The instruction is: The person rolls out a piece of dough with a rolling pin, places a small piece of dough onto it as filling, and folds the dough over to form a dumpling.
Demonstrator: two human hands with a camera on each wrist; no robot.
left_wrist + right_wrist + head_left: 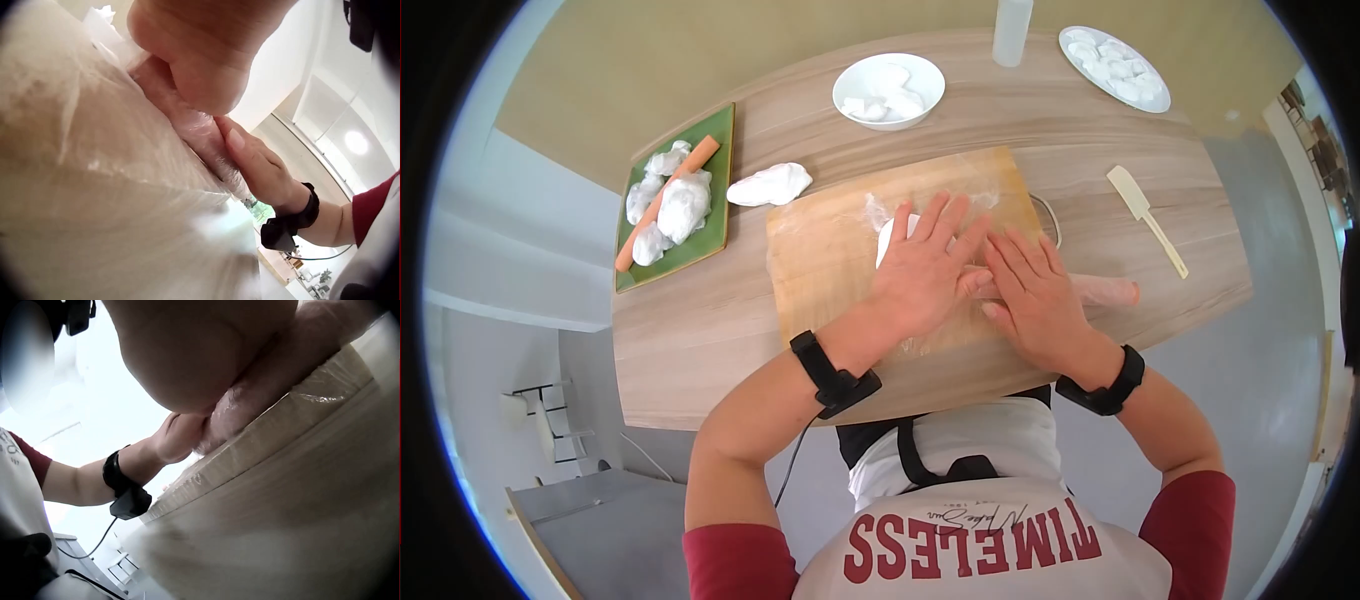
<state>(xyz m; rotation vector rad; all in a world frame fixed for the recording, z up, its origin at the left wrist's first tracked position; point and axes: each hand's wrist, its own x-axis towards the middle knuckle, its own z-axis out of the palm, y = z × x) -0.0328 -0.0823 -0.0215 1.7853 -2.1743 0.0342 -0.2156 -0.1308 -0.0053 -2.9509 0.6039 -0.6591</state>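
Observation:
Both hands lie with straight fingers on a rolling pin (1105, 290) wrapped in clear plastic film. My left hand (925, 270) spreads its fingers forward over a piece of white dough (886, 242), hiding much of it. Close beside it, my right hand (1040, 305) rests palm down, the two thumbs near each other. The pin's reddish end sticks out past the right hand. Under everything is a wooden board (825, 285) covered in plastic film. In the left wrist view the wrapped pin (206, 137) runs beneath both palms.
A green tray (723, 190) at left carries wrapped white lumps and an orange-brown rod (640, 235). Near it lies a white bundle (770, 185). Behind stand a white bowl (850, 75), a bottle (1012, 35) and a plate (1162, 100) of white pieces. At right is a spatula (1145, 210).

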